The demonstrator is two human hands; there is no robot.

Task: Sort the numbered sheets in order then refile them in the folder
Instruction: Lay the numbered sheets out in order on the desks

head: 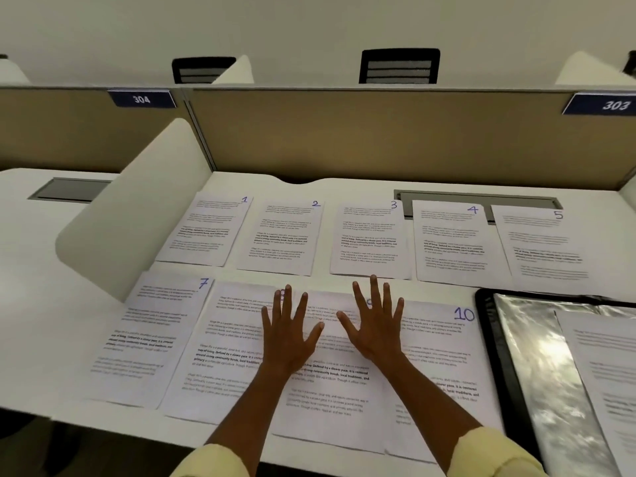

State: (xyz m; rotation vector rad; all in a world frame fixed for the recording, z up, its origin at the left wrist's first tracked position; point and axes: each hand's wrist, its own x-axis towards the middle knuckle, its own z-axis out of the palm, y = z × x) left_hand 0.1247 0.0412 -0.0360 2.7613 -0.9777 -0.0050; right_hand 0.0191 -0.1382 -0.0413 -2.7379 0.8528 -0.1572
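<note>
Printed sheets with handwritten blue numbers lie in two rows on the white desk (pixel 31 339). The far row holds sheet 1 (pixel 203 228), sheet 2 (pixel 280 239), sheet 3 (pixel 370 241), sheet 4 (pixel 454 242) and sheet 5 (pixel 547 249). The near row holds sheet 7 (pixel 144 339), a sheet (pixel 220 352) with its number under my left hand (pixel 289 333), a middle sheet (pixel 330 401), and sheet 10 (pixel 444 346). My right hand (pixel 375 323) covers the middle sheet's number. Both hands lie flat, fingers spread, holding nothing. An open black folder (pixel 495 342) with shiny sleeves lies at the right, a sheet (pixel 605 366) on it.
A white divider panel (pixel 134 208) slants at the left beside sheets 1 and 7. A tan partition (pixel 378 132) with labels 304 and 303 closes off the back. A grey cable slot (pixel 444 196) sits behind sheets 3 and 4. Black chair backs show beyond.
</note>
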